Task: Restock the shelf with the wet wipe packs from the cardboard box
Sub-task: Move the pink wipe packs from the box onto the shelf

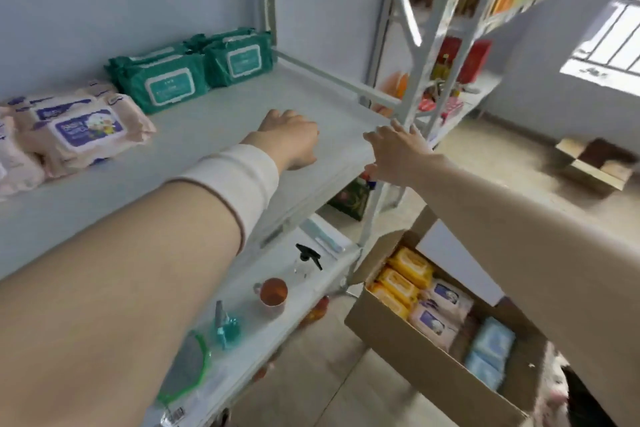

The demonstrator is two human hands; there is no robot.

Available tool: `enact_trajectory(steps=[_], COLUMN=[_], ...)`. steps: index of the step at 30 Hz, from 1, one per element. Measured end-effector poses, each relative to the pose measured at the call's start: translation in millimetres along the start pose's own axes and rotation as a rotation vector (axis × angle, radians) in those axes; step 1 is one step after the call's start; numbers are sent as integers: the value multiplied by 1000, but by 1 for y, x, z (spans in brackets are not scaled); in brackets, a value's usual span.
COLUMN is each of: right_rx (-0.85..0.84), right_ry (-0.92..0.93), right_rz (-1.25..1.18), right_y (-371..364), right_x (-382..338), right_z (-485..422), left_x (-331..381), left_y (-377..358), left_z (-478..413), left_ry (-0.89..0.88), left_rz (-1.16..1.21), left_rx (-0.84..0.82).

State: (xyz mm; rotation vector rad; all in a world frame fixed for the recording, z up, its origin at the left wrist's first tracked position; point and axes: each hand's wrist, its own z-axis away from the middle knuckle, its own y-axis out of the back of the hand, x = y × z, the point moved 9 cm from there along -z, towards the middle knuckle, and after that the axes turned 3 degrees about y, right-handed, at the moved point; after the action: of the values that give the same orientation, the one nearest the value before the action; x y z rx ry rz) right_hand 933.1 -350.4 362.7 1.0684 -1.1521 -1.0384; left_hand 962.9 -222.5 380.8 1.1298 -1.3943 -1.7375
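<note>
Along the back and left of the shelf (221, 121) lie two groups of wet wipes: teal packs (194, 73) against the wall near the rear upright, and pink packs (79, 128) stacked at the left, reaching the front edge. From these to the right rim the board is bare. The left hand (287, 139) hovers over this bare stretch, fingers bent loosely downward with nothing in them. The right hand (394, 149) is at the front right corner, fingers straight and spread, its tips at the corner post (412, 107). Below that corner, the cardboard box (433, 367) stands open just beside the lower shelf (277, 329), holding yellow packs (401, 281), boxed pink packs (440, 308) and blue packs (491, 350) in rows.
</note>
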Motion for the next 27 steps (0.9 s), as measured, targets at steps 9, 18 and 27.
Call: enact_trajectory(steps=[9, 18, 27], right_rx=[-211, -483, -719], right_ry=[-452, -611, -637], right_rz=[-145, -210, -529], right_y=[-138, -304, -510], right_x=[278, 367, 328], right_z=[168, 243, 226], left_x=[324, 468, 537], left_y=[4, -121, -324], left_z=[-52, -94, -143], left_ry=[-401, -570, -491], left_rz=[-1, -56, 102], left_rx=[-11, -296, -742])
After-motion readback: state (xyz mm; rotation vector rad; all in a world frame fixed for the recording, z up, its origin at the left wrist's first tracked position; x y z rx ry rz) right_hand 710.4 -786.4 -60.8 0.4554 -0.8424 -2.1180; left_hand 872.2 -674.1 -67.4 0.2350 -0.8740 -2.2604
